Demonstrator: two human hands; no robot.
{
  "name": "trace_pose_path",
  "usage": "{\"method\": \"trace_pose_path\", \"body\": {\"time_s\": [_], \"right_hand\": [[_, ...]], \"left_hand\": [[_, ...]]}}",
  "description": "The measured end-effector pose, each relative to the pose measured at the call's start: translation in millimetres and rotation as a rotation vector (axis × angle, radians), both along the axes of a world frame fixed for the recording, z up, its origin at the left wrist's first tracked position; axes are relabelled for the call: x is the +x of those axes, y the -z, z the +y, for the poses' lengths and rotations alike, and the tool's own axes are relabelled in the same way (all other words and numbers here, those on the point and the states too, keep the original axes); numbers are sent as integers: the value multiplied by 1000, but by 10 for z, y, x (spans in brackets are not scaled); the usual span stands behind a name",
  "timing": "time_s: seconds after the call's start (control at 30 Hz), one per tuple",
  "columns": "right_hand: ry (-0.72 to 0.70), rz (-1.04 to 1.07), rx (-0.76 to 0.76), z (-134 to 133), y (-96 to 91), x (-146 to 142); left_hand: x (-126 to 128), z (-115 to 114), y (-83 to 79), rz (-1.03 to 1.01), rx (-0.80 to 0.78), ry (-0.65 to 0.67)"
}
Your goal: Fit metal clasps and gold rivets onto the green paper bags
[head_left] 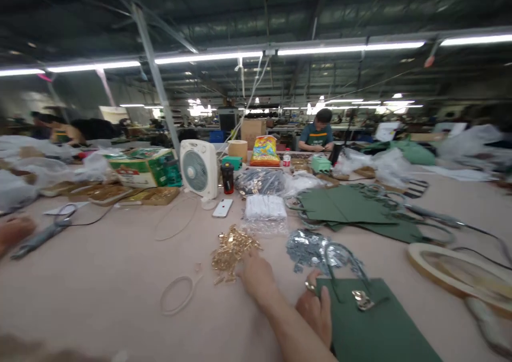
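Note:
My left hand (314, 308), a ring on one finger, grips the left edge of a dark green bag (374, 324) at the lower right. This bag has a looped handle and a shiny gold metal clasp (362, 300). My right hand (258, 276) reaches across above my left hand to a pile of small gold metal pieces (230, 252). Its fingers touch the pile's right side, but the fingertips are hidden and blurred. A heap of small grey pieces (308, 244) lies on plastic just beyond the bag.
More green bag panels (348, 204) lie at right, near a roll of tape (424, 266) and a corded tool (434, 215). A fan (199, 167), a phone (222, 208) and a bottle (227, 178) stand ahead. At far left, another person's hand (16, 233) is beside a corded tool (38, 239).

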State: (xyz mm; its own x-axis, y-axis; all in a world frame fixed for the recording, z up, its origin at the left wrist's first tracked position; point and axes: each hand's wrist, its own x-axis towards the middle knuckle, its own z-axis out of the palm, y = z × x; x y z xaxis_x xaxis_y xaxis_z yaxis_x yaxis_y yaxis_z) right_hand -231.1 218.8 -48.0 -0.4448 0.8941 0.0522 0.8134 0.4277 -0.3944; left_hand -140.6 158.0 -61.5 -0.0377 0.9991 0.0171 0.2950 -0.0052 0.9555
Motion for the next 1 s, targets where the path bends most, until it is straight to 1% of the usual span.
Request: {"method": "trace_pose_path", "body": {"time_s": [0.03,0.1,0.17,0.23,0.33,0.6,0.7,0.73,0.77,0.8,0.87,0.93,1.0], "right_hand": [[5,-16,11,17,12,4],[-2,-48,27,60,41,34],[-26,-72,46,86,61,80],[-57,-85,69,77,66,114],[-98,-87,95,33,63,132],[-153,-49,63,2,87,196],[-246,-20,54,-17,47,238],[-298,30,53,-40,11,249],[-350,127,53,-76,-40,259],[-393,270,49,-126,-106,272],[-434,654,-7,-268,-273,329],[-403,1026,-148,-434,-452,471],[-326,1305,-292,-570,-590,734]], "left_hand": [[77,-21,47,-18,28,3],[185,-46,145,-70,116,-38],[228,-37,220,-127,168,-62],[225,-10,255,-157,166,-32],[196,13,248,-161,158,19],[204,-44,196,-233,122,1],[224,-59,200,-217,128,-4],[229,-60,205,-216,131,-8],[231,-56,210,-223,137,-11],[229,-47,214,-238,143,-17],[203,-10,219,-275,143,-34],[148,46,215,-319,121,-54],[75,104,207,-368,97,-97]]}}
